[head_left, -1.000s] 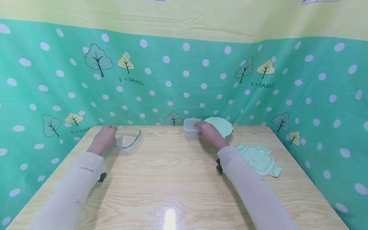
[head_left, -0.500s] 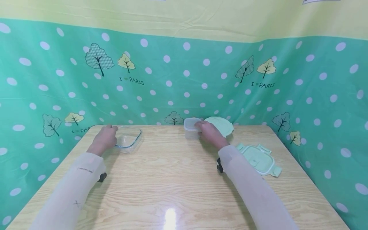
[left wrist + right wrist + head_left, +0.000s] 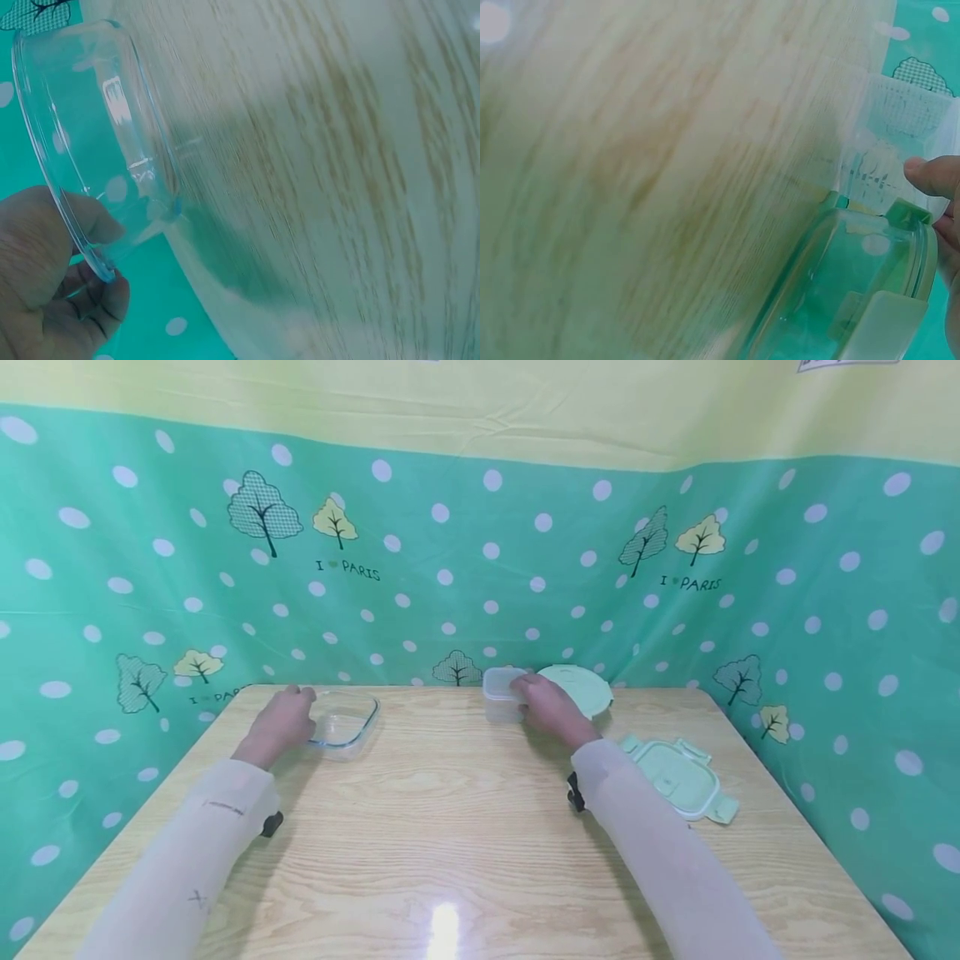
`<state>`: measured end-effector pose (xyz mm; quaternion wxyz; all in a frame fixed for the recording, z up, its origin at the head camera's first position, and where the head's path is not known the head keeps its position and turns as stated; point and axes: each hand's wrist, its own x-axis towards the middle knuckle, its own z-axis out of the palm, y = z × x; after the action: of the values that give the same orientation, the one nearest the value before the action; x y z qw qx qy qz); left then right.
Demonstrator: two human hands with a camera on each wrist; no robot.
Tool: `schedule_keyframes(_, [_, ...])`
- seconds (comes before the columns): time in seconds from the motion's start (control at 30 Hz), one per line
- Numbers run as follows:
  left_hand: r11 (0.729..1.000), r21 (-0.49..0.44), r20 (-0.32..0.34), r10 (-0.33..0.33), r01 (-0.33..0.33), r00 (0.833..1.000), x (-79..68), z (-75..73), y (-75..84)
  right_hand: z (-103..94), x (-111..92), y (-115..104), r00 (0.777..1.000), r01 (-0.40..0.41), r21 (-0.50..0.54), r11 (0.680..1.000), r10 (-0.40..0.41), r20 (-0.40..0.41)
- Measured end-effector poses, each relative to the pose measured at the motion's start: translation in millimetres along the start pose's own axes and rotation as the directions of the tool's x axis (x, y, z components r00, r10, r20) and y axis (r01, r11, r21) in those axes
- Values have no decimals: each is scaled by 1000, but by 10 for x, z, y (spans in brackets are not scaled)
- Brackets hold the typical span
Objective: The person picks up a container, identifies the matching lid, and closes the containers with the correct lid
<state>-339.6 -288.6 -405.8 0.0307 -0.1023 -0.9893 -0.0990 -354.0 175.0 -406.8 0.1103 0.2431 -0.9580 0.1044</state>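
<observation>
On the left of the table, my left hand (image 3: 281, 727) holds a clear glass food container (image 3: 363, 737) by its side. In the left wrist view, the fingers (image 3: 46, 232) go round the rim of the glass container (image 3: 154, 124), thumb against the inside wall. My right hand (image 3: 553, 708) pinches the rim of a small translucent plastic container (image 3: 502, 708) at the back middle. Seen from the right wrist, the thumb (image 3: 932, 175) reaches into the plastic container (image 3: 900, 124), with the other fingers partly out of frame.
A glass container with a pale green clip lid (image 3: 885, 319) stands close beside the plastic one; its lid (image 3: 581, 690) shows behind my right hand. A loose pale green lid with clips (image 3: 678, 779) lies by my right forearm. A polka-dot curtain (image 3: 450, 560) surrounds the wooden table (image 3: 420, 843).
My left hand and the glass container have shifted slightly to the right. My right hand keeps its hold on the plastic container. The head view has turned a little.
</observation>
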Motion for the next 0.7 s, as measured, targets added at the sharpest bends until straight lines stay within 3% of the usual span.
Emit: schedule_keyframes(0.7, [999, -37, -8, 24, -24, 1000, -42, 42, 166, -17, -41, 10, 998, 48, -26, 998, -49, -33])
